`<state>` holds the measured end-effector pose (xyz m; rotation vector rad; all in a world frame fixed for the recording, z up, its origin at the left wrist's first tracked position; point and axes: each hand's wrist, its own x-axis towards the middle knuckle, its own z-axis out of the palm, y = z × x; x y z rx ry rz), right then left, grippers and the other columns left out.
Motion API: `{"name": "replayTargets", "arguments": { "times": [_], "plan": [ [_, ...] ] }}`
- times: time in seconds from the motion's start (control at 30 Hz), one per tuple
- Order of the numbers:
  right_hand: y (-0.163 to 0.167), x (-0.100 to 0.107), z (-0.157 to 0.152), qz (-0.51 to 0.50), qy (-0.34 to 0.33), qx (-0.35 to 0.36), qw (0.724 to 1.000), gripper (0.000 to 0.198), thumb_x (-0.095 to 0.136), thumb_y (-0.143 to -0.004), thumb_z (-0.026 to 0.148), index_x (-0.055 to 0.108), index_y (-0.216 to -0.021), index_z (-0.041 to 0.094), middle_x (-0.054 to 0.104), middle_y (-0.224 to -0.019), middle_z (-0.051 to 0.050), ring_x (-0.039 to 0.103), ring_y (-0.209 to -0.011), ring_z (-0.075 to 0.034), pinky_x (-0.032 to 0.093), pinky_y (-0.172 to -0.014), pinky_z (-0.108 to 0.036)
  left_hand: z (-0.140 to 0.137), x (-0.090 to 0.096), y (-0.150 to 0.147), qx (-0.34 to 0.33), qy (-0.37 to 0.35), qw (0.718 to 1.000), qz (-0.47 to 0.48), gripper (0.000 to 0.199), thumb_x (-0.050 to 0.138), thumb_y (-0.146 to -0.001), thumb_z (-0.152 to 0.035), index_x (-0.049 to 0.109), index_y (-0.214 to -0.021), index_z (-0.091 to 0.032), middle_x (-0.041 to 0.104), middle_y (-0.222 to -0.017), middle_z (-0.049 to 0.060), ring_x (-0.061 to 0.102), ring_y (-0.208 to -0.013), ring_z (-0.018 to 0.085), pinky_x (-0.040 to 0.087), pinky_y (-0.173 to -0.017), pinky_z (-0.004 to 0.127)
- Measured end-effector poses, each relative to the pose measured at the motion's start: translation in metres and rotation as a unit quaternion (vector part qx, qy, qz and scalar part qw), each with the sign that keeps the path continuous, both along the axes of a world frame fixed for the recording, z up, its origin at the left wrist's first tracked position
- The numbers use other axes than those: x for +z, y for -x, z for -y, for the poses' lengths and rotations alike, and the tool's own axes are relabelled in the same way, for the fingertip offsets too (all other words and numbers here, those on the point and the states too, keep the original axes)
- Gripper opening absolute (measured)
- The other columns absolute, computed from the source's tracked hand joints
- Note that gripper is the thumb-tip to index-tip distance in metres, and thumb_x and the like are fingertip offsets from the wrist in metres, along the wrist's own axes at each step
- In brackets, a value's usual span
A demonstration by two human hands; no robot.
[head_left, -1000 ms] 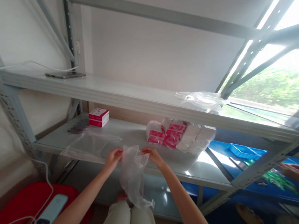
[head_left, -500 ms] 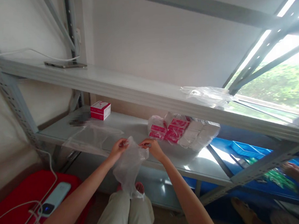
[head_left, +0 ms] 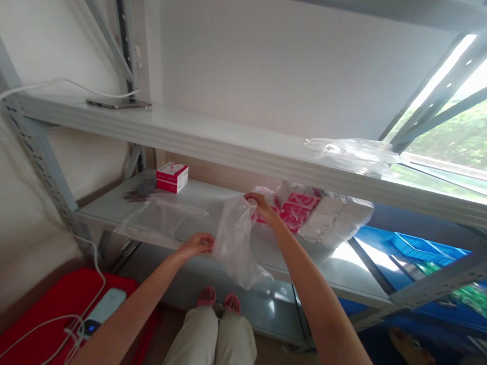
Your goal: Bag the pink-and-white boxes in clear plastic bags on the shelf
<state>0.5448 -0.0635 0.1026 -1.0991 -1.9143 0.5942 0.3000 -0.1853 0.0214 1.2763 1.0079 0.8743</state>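
The clear plastic bag point(head_left: 236, 243) hangs over the front edge of the lower shelf point(head_left: 112, 204), stretched between both hands so its mouth is pulled wide. The left hand point(head_left: 198, 245) is closed in a pinch on the bag's near edge, low at the shelf lip, forearm reaching forward. The right hand point(head_left: 260, 204) is raised and farther in, fingers closed on the opposite edge, just beside the wrapped pile of red and white packets point(head_left: 315, 213) lying on that shelf
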Motion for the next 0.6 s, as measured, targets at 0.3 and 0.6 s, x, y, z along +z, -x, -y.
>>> {"name": "replayTargets", "arguments": {
  "times": [0.3,0.6],
  "plan": [
    [0.014,0.032,-0.035,0.002,0.043,-0.006,0.999,0.02,0.047,-0.07,0.0,0.066,-0.071,0.005,0.068,-0.071,-0.002,0.056,-0.064,-0.006,0.043,-0.068,-0.018,-0.013,-0.006,-0.003,0.279,0.006,0.956,0.094,0.023,0.055,-0.076,-0.04,0.053,-0.084,-0.019,0.054,-0.062,-0.005,0.051,-0.045,0.007,0.037,-0.048,0.019],
    [0.02,0.03,-0.031,0.0,0.054,0.02,0.998,0.036,0.057,-0.063,-0.001,0.066,-0.097,0.007,0.068,-0.103,-0.009,0.06,-0.088,-0.012,0.045,-0.079,-0.023,-0.004,-0.013,-0.003,0.257,-0.009,0.963,0.08,0.018,0.07,-0.057,-0.026,0.06,-0.068,-0.016,0.06,-0.06,-0.001,0.054,-0.051,0.01,0.04,-0.049,0.022]
  ]
}}
